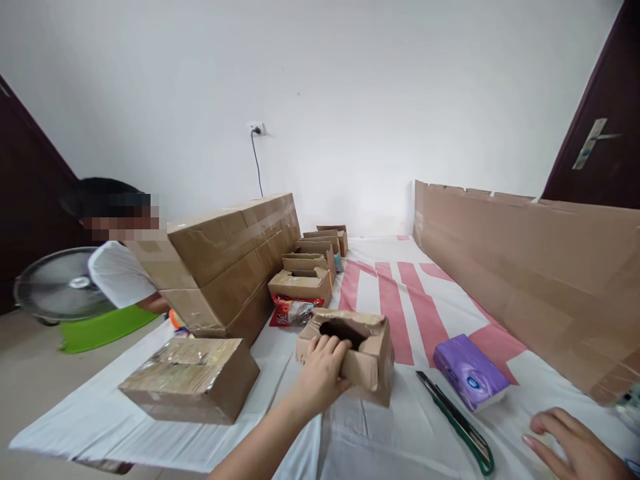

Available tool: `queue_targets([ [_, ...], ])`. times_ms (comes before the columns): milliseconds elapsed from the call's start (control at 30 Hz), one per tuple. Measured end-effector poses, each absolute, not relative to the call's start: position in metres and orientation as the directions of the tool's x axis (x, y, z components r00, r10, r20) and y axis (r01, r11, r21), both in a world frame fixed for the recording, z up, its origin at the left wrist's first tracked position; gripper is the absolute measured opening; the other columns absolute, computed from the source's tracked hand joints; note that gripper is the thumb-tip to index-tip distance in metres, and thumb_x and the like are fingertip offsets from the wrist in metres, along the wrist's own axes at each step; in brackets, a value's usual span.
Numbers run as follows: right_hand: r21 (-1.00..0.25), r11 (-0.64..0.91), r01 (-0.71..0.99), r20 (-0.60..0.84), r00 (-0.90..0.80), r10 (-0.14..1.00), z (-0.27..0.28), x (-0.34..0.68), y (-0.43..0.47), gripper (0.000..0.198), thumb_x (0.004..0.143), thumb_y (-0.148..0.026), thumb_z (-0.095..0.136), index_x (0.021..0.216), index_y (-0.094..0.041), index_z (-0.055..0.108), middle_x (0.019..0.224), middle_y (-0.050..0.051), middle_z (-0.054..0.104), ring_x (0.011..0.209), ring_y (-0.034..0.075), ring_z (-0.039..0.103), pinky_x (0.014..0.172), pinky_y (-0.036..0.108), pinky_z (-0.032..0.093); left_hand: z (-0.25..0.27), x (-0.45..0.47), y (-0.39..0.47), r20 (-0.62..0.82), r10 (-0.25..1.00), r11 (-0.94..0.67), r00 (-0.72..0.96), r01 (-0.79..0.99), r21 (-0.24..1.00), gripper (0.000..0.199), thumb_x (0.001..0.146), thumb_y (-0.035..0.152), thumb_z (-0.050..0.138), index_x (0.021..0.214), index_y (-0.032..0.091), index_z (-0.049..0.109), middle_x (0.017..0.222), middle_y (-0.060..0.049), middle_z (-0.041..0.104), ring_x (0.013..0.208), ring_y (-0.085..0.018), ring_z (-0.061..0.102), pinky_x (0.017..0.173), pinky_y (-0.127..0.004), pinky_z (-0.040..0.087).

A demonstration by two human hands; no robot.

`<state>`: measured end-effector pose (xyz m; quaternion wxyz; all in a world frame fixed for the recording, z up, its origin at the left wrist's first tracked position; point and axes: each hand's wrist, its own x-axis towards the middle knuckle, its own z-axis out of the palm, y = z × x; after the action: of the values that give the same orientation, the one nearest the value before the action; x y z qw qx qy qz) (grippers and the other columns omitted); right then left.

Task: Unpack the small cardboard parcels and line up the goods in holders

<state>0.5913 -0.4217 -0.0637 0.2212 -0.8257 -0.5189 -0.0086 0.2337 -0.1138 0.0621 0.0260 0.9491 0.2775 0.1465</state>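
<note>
My left hand (325, 370) grips the near wall of a small cardboard box (373, 363), its fingers curled over the edge of a ragged opening in the top. The inside of that box is dark. At the lower right, my right hand (575, 443) hovers with fingers loosely bent and apart, holding nothing. Between my hands lie a green utility knife (457, 420) and a purple tissue pack (470, 370). Just behind the box is a red snack bag (295, 311). To its left sits a taped cardboard box (193, 380).
Several open cardboard boxes (300, 283) run in a row toward the wall. Stacked cartons (235, 253) form a barrier on the left, and a cardboard panel (525, 280) stands on the right. Another person (117, 267) is beyond the cartons, near a fan (55, 287).
</note>
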Motion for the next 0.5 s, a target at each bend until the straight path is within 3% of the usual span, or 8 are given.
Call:
queue_targets([
  [100,-0.333,-0.359,0.872,0.348,0.467,0.813,-0.05,0.582,-0.386,0.036,0.081,-0.053,0.05,0.098,-0.025,0.066,0.105,0.011,0.067,0.101,0.029,0.063,0.089,0.041,0.05,0.055,0.271,-0.089,0.375,0.514,-0.849,0.772,0.521,0.09,0.054,0.07,0.026,0.072,0.121,0.024,0.056,0.107,-0.007,0.062,0.105,-0.029,0.053,0.099,-0.045,0.033],
  [233,-0.269,-0.46,0.846,0.392,0.533,0.75,-0.068,0.57,-0.342,0.067,0.073,-0.054,0.055,0.128,-0.015,0.053,0.128,0.02,0.057,0.121,0.039,0.052,0.096,0.049,0.046,0.035,0.315,-0.062,0.422,0.53,-0.83,0.735,0.552,0.08,0.07,0.07,0.025,0.071,0.136,0.018,0.048,0.121,-0.015,0.059,0.118,-0.034,0.05,0.107,-0.053,0.025],
  [300,-0.236,-0.518,0.822,0.381,0.569,0.729,-0.086,0.57,-0.328,0.074,0.069,-0.052,0.059,0.133,-0.017,0.049,0.132,0.02,0.054,0.124,0.041,0.05,0.096,0.052,0.045,0.023,0.329,-0.055,0.441,0.545,-0.817,0.713,0.57,0.088,0.08,0.07,0.028,0.072,0.143,0.015,0.041,0.137,-0.021,0.051,0.131,-0.039,0.04,0.11,-0.058,0.02],
  [400,-0.242,-0.523,0.817,0.399,0.575,0.714,-0.107,0.583,-0.323,0.069,0.069,-0.049,0.058,0.132,-0.022,0.05,0.133,0.018,0.053,0.125,0.042,0.048,0.095,0.054,0.045,0.011,0.334,-0.056,0.477,0.549,-0.812,0.686,0.573,0.109,0.09,0.069,0.032,0.074,0.147,0.014,0.033,0.153,-0.022,0.031,0.143,-0.042,0.02,0.112,-0.062,0.014],
  [500,-0.345,-0.437,0.831,0.399,0.551,0.733,-0.109,0.599,-0.328,0.063,0.07,-0.05,0.058,0.127,-0.024,0.053,0.124,0.016,0.059,0.118,0.04,0.055,0.094,0.053,0.047,0.011,0.326,-0.074,0.503,0.511,-0.85,0.697,0.499,0.172,0.081,0.072,0.033,0.07,0.145,0.019,0.037,0.156,-0.018,0.029,0.145,-0.041,0.016,0.112,-0.063,0.013],
])
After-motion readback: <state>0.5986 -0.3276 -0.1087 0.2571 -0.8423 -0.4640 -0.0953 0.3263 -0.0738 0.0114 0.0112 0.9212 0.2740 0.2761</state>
